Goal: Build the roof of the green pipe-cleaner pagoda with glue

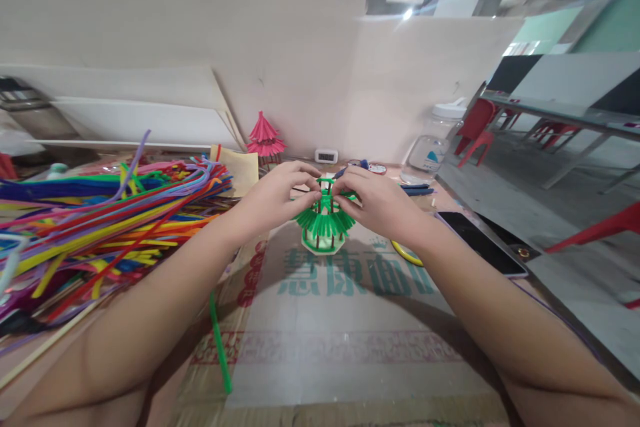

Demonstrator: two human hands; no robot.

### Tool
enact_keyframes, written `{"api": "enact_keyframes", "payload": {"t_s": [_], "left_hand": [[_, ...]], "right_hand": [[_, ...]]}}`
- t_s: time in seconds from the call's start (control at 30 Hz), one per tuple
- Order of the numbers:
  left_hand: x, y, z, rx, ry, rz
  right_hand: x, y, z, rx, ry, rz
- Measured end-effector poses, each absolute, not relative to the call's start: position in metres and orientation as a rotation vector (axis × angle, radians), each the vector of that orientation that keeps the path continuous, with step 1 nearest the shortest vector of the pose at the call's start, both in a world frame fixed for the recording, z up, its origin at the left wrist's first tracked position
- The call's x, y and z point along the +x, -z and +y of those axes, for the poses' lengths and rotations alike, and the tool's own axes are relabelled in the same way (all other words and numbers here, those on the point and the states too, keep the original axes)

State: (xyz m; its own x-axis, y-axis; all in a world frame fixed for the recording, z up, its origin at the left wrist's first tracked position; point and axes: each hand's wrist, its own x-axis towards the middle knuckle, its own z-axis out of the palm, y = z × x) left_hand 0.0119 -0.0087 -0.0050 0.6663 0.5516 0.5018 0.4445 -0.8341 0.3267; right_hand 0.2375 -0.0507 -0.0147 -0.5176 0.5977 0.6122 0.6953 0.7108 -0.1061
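Note:
A small green pipe-cleaner pavilion [325,223] stands on a pale hexagonal base in the middle of the table, on a flattened cardboard sheet [340,327]. My left hand [277,197] pinches the top of the pavilion from the left. From the right, my right hand [377,203] pinches the same top part. The fingertips of both hands are closed together on the green strands above the fringed roof.
A big heap of coloured pipe cleaners [95,220] fills the left. One loose green pipe cleaner [220,340] lies near me. A pink paper pavilion [265,137] stands by the wall. A phone [480,243], a clear jar [437,140] and red chairs [475,130] are to the right.

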Motion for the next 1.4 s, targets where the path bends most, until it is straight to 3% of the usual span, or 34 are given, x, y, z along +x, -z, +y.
{"api": "enact_keyframes", "payload": {"t_s": [0.57, 0.83, 1.03, 1.4], "left_hand": [[0.011, 0.004, -0.009, 2.750, -0.900, 0.813], [0.022, -0.006, -0.035, 2.817, -1.061, 0.780], [0.034, -0.010, -0.061, 2.700, -1.185, 0.842], [0.036, -0.005, -0.068, 2.399, -1.168, 0.749]], "right_hand": [[0.235, 0.015, -0.050, -0.996, 0.225, -2.258], [0.232, 0.011, -0.053, -0.963, 0.290, -2.145], [0.228, 0.003, -0.062, -0.871, 0.430, -2.001], [0.234, -0.001, -0.065, -0.718, 0.397, -1.858]]}}
